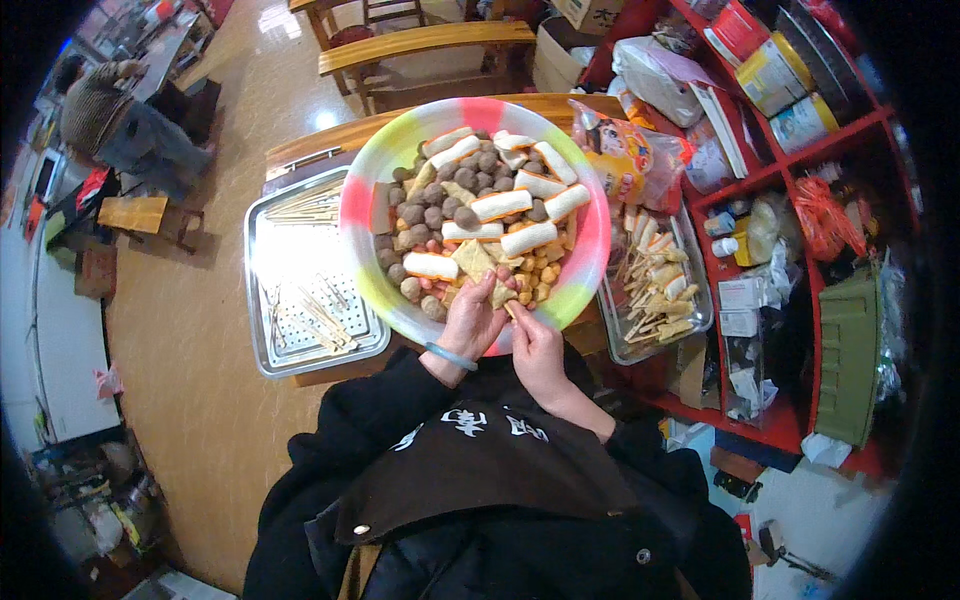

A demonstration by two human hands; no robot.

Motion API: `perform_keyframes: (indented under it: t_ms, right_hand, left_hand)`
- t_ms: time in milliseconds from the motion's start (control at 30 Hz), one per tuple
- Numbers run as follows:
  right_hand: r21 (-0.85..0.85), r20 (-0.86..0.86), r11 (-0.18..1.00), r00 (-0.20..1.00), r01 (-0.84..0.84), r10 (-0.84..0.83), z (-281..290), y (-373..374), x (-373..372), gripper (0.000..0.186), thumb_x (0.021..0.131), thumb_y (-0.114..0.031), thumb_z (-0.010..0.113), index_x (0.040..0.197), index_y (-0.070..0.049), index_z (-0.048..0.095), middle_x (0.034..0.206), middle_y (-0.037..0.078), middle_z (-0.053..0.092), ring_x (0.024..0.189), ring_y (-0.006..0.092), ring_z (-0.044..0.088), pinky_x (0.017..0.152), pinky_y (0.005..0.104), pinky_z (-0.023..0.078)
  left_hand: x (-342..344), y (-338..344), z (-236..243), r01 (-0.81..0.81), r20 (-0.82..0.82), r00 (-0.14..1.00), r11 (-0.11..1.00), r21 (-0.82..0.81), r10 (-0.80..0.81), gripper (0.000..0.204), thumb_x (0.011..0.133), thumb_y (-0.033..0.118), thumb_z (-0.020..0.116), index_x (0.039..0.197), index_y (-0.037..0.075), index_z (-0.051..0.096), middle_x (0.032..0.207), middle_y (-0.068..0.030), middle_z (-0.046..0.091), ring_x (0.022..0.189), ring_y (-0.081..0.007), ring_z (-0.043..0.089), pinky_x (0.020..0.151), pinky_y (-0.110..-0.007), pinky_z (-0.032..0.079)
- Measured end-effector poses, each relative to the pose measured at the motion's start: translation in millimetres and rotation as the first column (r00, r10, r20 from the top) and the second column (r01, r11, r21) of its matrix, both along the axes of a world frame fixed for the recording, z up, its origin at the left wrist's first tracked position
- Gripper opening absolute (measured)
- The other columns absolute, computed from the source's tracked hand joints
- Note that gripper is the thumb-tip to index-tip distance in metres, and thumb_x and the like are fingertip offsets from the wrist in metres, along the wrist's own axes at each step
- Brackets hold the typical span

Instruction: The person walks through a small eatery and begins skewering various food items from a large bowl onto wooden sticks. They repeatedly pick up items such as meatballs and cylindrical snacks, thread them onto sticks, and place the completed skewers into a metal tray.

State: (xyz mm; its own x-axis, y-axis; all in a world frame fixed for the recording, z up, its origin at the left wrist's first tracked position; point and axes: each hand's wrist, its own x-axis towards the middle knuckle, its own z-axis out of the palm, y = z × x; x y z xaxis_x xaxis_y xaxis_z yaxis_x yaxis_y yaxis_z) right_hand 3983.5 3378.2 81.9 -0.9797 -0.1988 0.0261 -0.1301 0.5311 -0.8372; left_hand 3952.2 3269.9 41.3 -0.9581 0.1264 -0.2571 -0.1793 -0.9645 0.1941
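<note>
My left hand (474, 322), with a pale bracelet at its wrist, closes its fingertips round a small yellowish folded tofu piece (503, 296). Beside it, my right hand (540, 352) pinches a thin wooden skewer that meets this piece; most of the skewer is hidden by the fingers. Both hands are over the near rim of a large pink, yellow and white basin (597, 220). Brown meatballs (432, 216), white rolls with orange edges (502, 206), small orange-yellow balls (540, 278) and flat tofu pieces (474, 258) fill the basin.
A perforated metal tray (285, 262) on the left holds bare skewers (325, 322). At the right, another tray (708, 312) carries loaded skewers (655, 275), with a plastic food bag (635, 155) behind. Red shelves (822, 130) flank the right. A bench (430, 48) and another person (120, 120) are farther off.
</note>
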Motion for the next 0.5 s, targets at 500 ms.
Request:
perform_keyframes:
  t_ms: [500]
  right_hand:
    - [-0.406, 0.481, 0.518, 0.658, 0.752, -0.579, -80.9, 182.5, -105.4, 0.011, 0.084, -0.018, 0.043, 0.084, -0.008, 0.047, 0.065, 0.000, 0.043, 0.053, 0.0087, 0.041, 0.043, 0.0197, 0.033]
  left_hand:
    - [40.4, -113.9, -13.8, -0.108, -0.030, 0.993, 0.760, -0.640, 0.116, 0.022, 0.087, 0.014, 0.042, 0.104, 0.001, 0.046, 0.084, -0.0059, 0.056, 0.078, -0.0121, 0.053, 0.076, -0.024, 0.041]
